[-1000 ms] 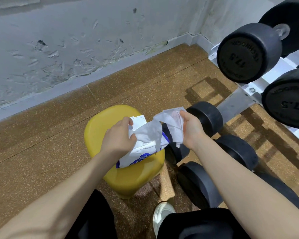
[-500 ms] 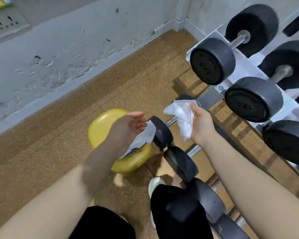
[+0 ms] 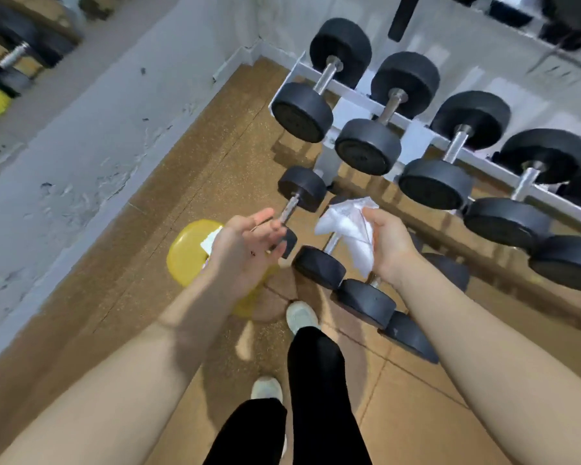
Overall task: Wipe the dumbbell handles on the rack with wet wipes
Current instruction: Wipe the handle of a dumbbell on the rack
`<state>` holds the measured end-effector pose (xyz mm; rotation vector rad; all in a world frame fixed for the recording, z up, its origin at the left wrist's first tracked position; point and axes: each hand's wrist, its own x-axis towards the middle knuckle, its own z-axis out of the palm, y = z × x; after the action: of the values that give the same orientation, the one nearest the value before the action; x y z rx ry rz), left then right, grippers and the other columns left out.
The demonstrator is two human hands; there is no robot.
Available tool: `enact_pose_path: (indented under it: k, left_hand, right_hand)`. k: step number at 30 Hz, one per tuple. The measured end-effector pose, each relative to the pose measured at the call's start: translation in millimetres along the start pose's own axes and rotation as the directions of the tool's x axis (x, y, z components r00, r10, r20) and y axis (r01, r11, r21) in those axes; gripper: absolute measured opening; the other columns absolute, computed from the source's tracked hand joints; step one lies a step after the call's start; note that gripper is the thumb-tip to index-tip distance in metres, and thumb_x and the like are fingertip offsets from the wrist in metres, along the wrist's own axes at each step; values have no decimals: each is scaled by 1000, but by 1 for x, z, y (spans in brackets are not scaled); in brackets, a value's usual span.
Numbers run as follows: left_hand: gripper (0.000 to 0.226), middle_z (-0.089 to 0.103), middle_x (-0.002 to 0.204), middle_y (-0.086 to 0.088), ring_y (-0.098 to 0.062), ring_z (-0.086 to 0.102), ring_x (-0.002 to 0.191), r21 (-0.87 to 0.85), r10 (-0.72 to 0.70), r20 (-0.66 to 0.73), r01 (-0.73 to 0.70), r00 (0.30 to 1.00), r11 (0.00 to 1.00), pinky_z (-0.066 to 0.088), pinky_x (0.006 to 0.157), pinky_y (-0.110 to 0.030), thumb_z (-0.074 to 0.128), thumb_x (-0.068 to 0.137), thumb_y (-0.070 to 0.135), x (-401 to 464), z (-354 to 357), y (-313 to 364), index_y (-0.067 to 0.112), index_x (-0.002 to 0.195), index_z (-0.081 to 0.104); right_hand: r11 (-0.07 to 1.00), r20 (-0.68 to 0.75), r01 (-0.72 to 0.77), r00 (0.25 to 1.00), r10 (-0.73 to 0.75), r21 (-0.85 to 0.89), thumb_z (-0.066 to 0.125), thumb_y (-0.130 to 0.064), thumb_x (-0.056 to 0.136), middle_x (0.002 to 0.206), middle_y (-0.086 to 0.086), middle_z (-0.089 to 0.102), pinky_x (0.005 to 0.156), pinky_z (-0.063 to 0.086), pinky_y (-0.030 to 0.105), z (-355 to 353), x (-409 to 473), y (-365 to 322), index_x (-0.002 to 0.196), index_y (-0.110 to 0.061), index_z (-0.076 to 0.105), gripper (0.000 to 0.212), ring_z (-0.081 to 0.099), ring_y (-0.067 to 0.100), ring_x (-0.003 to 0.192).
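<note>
Right hand (image 3: 388, 245) gripping crumpled white wet wipe (image 3: 348, 226), now pulled clear of pack on round yellow plastic stool (image 3: 185, 253). Left hand (image 3: 245, 245) released, fingers loose, empty. Probably heading for steel dumbbell handles (image 3: 457, 144) on white rack (image 3: 416, 130), not yet touched.

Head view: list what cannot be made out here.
- Wipe pack on the yellow stool: mostly hidden by the left hand.
- Numbers on the dumbbell ends: blurred.
- Handle behind the wipe, which the right hand holds: partly covered.
- Rack: cut off at the right edge.
</note>
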<state>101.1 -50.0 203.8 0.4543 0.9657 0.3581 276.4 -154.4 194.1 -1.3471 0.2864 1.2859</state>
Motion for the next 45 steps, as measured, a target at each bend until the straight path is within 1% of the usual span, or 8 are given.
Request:
enact_pose_path:
  k: [7,12,17,21,30,35,41,45]
  left_hand:
    - [77,35,47,6,-8,30,51,290,-139,124,98,982,952,20,53,-21,20,46,-3,-70,60,-48,5,116,49]
    - [65,34,63,0,-11,30,58,616,-189,211,20,959,788,21,54,-20,11,74,-22,-110,122,-107,6,119,49]
    - [34,57,92,-4,-14,52,80,816,-303,429,-222,851,533,41,70,-20,45,92,-5,-141,175,-180,26,102,56]
    - [19,63,82,-3,-13,58,75,828,-382,519,-339,765,446,47,66,-19,56,89,-1,-170,214,-255,18,91,60]
    - [6,62,74,2,-5,52,62,802,-486,586,-552,649,229,40,52,-8,64,85,7,-286,310,-476,11,88,68]
    - [11,60,66,-1,0,49,51,734,-603,606,-657,519,173,38,49,-9,63,86,9,-356,366,-602,5,92,71]
    - [8,62,66,1,-5,54,53,666,-731,552,-739,402,96,41,49,-15,59,89,12,-400,393,-709,15,89,66]
    - [4,63,69,-3,-5,56,52,651,-769,540,-750,343,122,42,47,-12,61,87,10,-415,407,-766,11,84,60]
  right_hand:
    - [957,-235,155,967,-97,244,39,-21,97,64,1,64,54,41,24,-95,-128,23,91,-15,59,22,57,17,56]
    - [926,-389,250,912,-128,284,37,-16,91,68,4,61,53,38,24,-169,-209,37,90,-13,59,22,55,21,59]
    - [888,-487,389,842,-233,247,28,0,83,66,4,61,51,41,23,-247,-271,65,95,-9,59,34,59,16,52]
    - [898,-586,420,763,-272,130,31,0,74,82,11,62,63,44,32,-321,-313,105,121,-4,55,53,59,25,74]
    - [705,-801,625,583,-136,335,37,-5,68,71,15,53,69,39,33,-501,-464,191,84,-13,69,37,48,31,68]
    - [570,-850,676,520,82,468,38,-5,74,67,11,60,55,49,30,-606,-558,242,117,-2,52,44,59,24,62]
    - [499,-894,743,341,290,446,45,-3,82,124,31,54,66,47,35,-678,-615,283,128,4,48,47,59,36,96]
    - [485,-898,765,290,331,425,43,-3,85,124,26,55,77,49,40,-717,-634,305,131,-5,48,46,56,39,109]
